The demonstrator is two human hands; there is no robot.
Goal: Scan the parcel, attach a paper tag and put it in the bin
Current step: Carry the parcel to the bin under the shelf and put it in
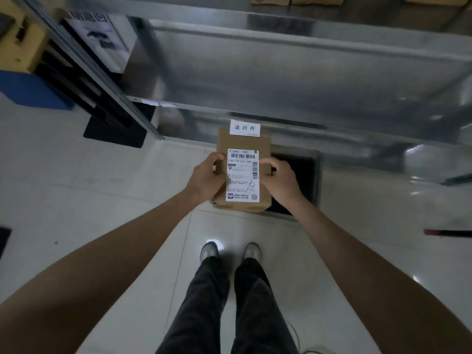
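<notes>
A small brown cardboard parcel [242,141] is held out in front of me at waist height, its white shipping label [242,175] with barcodes facing up. A white paper tag [244,128] with three printed characters sits on its far edge. My left hand [205,178] grips the parcel's left side. On the right side my right hand [279,181] holds it, thumb on the label's edge. Below the parcel, a grey-rimmed bin [318,180] with a dark opening stands on the floor, partly hidden by the parcel and my right hand.
A large shiny metal shelf or table [306,80] spans the space ahead, its slanted metal post [102,80] at the left. A blue box [30,90] and a yellow unit [23,44] stand far left. My feet [229,251] are on pale floor tiles.
</notes>
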